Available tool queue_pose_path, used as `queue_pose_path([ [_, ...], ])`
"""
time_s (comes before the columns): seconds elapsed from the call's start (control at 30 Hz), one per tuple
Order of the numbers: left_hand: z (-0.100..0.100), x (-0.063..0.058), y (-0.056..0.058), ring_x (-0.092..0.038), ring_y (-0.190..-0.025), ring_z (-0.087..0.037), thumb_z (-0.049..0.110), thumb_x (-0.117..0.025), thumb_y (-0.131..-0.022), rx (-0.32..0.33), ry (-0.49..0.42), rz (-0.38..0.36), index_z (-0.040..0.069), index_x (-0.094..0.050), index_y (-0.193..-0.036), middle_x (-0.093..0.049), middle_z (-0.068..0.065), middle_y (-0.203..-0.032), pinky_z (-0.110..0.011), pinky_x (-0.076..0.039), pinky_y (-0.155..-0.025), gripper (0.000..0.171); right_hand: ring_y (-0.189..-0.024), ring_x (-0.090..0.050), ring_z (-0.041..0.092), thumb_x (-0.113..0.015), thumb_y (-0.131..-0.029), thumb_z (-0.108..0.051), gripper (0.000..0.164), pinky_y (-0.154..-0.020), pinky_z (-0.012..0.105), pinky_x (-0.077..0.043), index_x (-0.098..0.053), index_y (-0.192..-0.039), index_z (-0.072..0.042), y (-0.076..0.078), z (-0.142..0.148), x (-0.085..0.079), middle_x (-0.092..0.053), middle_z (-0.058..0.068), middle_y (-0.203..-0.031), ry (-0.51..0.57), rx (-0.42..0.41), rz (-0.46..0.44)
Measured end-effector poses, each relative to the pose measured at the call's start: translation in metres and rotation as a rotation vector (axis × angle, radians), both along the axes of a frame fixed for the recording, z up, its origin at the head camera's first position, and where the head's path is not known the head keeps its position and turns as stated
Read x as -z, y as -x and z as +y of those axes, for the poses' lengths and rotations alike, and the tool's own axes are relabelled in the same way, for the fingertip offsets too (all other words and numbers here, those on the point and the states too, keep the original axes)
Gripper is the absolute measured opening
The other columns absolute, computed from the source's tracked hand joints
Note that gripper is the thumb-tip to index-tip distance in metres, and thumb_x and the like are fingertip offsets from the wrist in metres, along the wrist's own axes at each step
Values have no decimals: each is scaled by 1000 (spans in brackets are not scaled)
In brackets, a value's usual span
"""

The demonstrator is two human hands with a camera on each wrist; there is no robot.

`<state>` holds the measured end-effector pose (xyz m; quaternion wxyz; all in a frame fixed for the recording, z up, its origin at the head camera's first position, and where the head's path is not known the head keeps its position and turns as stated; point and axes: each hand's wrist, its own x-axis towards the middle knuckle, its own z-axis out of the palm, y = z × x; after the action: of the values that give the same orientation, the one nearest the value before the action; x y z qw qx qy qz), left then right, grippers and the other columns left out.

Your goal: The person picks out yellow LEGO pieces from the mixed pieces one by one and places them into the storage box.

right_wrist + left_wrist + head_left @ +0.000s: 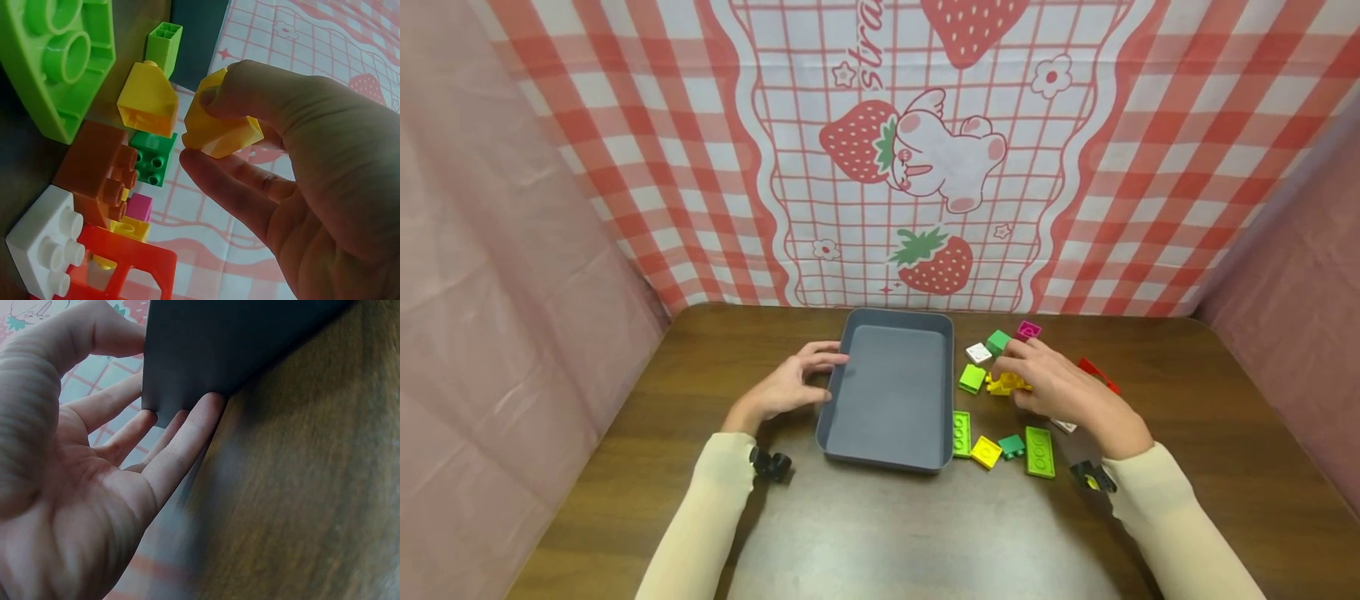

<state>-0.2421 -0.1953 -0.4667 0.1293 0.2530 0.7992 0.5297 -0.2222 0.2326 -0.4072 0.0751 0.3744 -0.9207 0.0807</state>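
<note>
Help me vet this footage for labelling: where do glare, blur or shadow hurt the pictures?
Head: pale glare on the near part of the table, tray clear; left wrist: tray nearly black, table blurred; right wrist: table dark at left, but the yellow brick in the right hand easily made out.

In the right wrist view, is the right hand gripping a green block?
No, the right hand pinches a yellow block.
</note>
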Motion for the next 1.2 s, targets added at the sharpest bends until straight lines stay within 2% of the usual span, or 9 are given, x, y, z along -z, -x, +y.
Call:
queue_pose_path([
  [0.3,5,-4,1,-36,-142,-44,-7,-68,-81,1,-14,-35,-1,-54,-141,-26,-17,-162,-63,-43,-106,62,-91,-51,23,-83,-70,-1,36,-78,41,-54,-72,-103,-13,3,5,-1,-60,3,-97,-4,11,14],
  [0.63,2,-1,0,-36,-142,-42,-7,-67,-83,-7,-4,-28,0,-54,-142,-27,-15,-162,-60,-47,-103,61,-92,-51,25,-84,-71,-2,36,-79,42,-55,-74,-103,-13,12,0,-7,-61,5,-100,-23,12,-1],
  [0.9,0,0,-2,-37,-142,-44,-8,-68,-82,-10,-15,-18,-1,-54,-142,-28,-16,-161,-62,-44,-106,61,-86,-49,22,-83,-73,-3,32,-74,38,-52,-72,-101,-13,21,-4,-19,-59,4,-97,-31,-5,4],
  [1.2,1,1,-1,-36,-142,-44,-6,-68,-82,-8,-12,-24,0,-54,-142,-28,-15,-162,-62,-43,-108,62,-92,-51,23,-83,-76,-6,33,-79,41,-53,-71,-103,-18,28,-5,-33,-59,2,-101,-49,46,-54],
])
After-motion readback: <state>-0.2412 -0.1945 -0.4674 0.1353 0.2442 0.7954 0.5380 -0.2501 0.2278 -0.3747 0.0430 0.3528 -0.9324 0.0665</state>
